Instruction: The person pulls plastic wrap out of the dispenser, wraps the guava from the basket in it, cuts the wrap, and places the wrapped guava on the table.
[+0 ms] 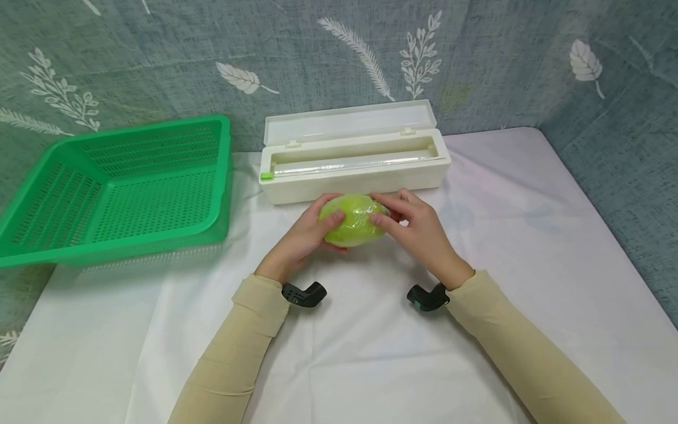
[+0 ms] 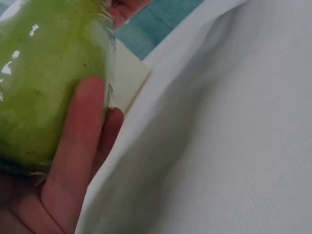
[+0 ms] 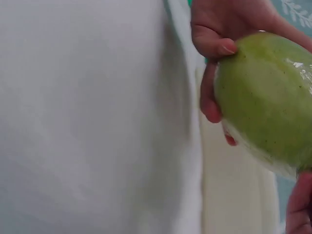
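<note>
A smooth oval green mango (image 1: 356, 219) in clear, shiny plastic film is held up between both hands. My left hand (image 1: 306, 234) grips its left end, thumb on the near face. At the right end, my right hand (image 1: 421, 228) pinches the film-covered tip, its thumb against the fruit. Small dark specks show through the film on the mango (image 2: 53, 68) in the left wrist view. In the right wrist view, loose film hangs along the underside of the mango (image 3: 268, 97). The fruit's far side is hidden.
Just behind the hands stands a white cling film dispenser (image 1: 355, 181), lid raised, a film roll (image 1: 355, 165) inside and a green slider at its left end. A green plastic basket (image 1: 225, 188) sits at the left. White cloth (image 1: 360, 353) covers the table; patterned fabric hangs behind.
</note>
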Demonstrator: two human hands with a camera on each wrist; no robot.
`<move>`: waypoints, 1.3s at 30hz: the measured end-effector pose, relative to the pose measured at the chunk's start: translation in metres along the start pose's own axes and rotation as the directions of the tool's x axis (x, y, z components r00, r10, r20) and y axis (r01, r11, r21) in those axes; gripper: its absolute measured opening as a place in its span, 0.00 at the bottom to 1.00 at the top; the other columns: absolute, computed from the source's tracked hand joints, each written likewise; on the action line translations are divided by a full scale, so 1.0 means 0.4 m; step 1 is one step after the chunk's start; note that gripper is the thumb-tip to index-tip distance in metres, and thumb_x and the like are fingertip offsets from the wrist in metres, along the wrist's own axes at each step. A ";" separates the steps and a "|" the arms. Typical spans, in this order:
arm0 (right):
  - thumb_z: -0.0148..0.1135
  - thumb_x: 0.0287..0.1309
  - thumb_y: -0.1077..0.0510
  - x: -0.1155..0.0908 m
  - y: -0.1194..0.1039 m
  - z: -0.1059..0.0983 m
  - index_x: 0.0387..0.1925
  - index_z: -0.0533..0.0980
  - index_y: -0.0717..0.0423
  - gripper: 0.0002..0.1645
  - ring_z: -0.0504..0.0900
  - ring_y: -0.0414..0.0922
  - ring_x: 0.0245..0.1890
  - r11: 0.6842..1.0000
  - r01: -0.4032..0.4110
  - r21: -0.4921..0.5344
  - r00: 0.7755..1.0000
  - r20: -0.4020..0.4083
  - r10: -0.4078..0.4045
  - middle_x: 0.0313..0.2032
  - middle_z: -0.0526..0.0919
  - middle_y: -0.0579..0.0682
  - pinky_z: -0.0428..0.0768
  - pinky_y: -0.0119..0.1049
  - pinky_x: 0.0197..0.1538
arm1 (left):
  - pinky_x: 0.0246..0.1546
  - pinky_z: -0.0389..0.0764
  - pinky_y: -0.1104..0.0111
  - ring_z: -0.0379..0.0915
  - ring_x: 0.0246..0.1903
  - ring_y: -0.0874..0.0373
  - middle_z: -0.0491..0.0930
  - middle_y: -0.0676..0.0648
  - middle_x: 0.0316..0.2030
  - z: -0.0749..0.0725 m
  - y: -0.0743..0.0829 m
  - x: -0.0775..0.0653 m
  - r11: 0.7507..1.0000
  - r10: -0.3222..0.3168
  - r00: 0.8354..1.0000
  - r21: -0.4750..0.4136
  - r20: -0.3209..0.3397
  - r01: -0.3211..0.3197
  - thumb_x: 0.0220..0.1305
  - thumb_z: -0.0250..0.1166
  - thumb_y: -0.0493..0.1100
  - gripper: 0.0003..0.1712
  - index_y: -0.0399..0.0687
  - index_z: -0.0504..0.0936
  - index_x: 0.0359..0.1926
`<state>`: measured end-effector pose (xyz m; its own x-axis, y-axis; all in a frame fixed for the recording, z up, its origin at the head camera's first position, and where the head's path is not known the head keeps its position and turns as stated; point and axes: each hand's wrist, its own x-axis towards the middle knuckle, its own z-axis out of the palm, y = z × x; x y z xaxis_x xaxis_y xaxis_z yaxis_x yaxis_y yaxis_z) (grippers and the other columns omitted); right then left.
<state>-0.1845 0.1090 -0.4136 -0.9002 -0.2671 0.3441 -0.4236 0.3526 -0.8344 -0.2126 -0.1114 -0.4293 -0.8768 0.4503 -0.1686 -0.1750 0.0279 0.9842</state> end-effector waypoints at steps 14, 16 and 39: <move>0.62 0.51 0.48 0.003 0.019 0.005 0.37 0.79 0.53 0.15 0.75 0.47 0.31 0.899 -0.263 0.349 0.963 0.033 0.269 0.35 0.80 0.50 0.75 0.44 0.37 | 0.28 0.77 0.53 0.73 0.38 0.46 0.64 0.41 0.51 -0.004 -0.006 0.006 0.995 -0.037 0.999 0.095 -0.016 0.038 0.54 0.63 0.52 0.33 0.54 0.62 0.59; 0.60 0.53 0.48 0.006 0.035 0.006 0.38 0.78 0.55 0.16 0.75 0.48 0.31 0.882 -0.278 0.381 0.957 0.032 0.287 0.37 0.79 0.52 0.75 0.42 0.37 | 0.29 0.77 0.53 0.73 0.38 0.45 0.64 0.41 0.51 -0.005 -0.007 0.006 0.996 -0.033 0.999 0.085 -0.007 0.033 0.55 0.63 0.51 0.33 0.54 0.61 0.59; 0.59 0.52 0.41 0.019 0.084 -0.024 0.53 0.69 0.43 0.27 0.70 0.46 0.47 0.882 -0.404 0.242 0.900 0.279 0.335 0.49 0.69 0.47 0.72 0.47 0.46 | 0.45 0.66 0.59 0.62 0.50 0.52 0.62 0.50 0.54 -0.004 -0.006 0.008 0.934 -0.013 0.999 0.357 -0.046 0.029 0.46 0.70 0.54 0.40 0.70 0.59 0.59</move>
<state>-0.2067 0.1273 -0.4348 -0.9236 -0.3725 -0.0906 0.0145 0.2022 -0.9792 -0.2157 -0.1113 -0.4323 -0.8942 0.4081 -0.1841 -0.0290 0.3575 0.9334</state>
